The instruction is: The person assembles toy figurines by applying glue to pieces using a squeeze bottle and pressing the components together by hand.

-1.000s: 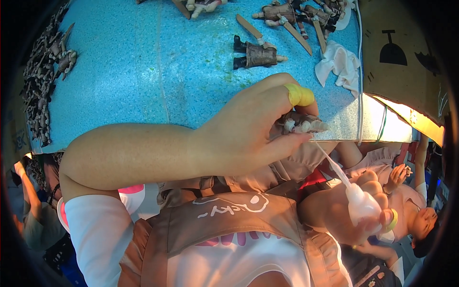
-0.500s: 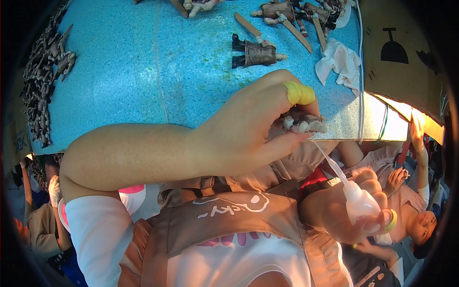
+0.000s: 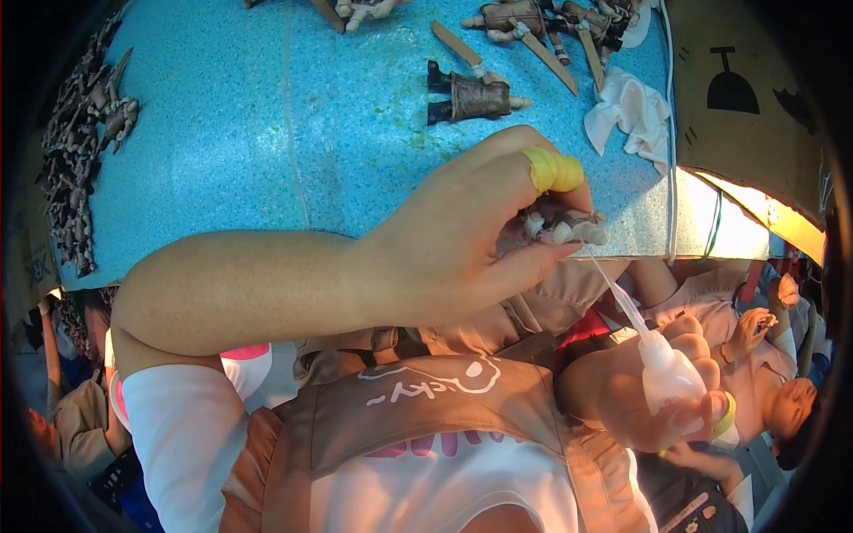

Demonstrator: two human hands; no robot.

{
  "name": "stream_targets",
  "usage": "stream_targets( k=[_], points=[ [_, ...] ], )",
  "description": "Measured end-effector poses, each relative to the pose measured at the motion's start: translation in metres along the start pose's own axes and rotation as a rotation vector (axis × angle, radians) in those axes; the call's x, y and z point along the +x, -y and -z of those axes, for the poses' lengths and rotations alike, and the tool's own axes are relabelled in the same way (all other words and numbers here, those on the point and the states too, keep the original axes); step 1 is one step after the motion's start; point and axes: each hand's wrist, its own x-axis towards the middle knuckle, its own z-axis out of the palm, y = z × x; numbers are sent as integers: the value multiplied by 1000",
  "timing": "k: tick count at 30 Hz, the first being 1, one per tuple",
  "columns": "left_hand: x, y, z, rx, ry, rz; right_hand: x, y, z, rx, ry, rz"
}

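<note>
My left hand [image 3: 471, 226], with yellow tape around one finger, pinches a small figurine [image 3: 569, 231] over the near edge of the blue table; the palm hides much of the figurine. Below it, my right hand [image 3: 613, 395] is wrapped around a translucent white squeeze bottle [image 3: 668, 377], also with a band of yellow tape on a digit. The bottle's long thin nozzle [image 3: 622, 298] points up at the figurine's underside. Its tip is right by the figurine; whether they touch, I cannot tell.
Beyond my left hand lies a brown-coated figurine [image 3: 478, 96] with black boots. Several others [image 3: 511, 19] lie at the far right beside a crumpled white cloth [image 3: 629, 111]. A figurine pile [image 3: 80, 169] lines the left edge. A cardboard box [image 3: 751, 133] stands right; other people sit on both sides.
My hands keep nearly the same pose, the nozzle tip shifting very slightly along the figurine. At the right, a co-worker's raised arm has come down.
</note>
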Motion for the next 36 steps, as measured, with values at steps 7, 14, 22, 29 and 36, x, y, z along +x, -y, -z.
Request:
stream_targets(
  k=[7, 14, 22, 29, 36],
  points=[
    [0, -2, 0, -11, -7, 13, -2, -5, 0, 22, -45, 60],
    [1, 1, 1, 10, 5, -12, -1, -6, 12, 82, -40, 90],
    [0, 1, 0, -33, 37, 20, 0, -8, 5, -52, -111, 83],
    [-2, 0, 1, -76, 65, 92, 0, -7, 5, -63, -137, 76],
    [-3, -3, 1, -167, 92, 206, 0, -3, 4, -8, -59, 53]
  ],
)
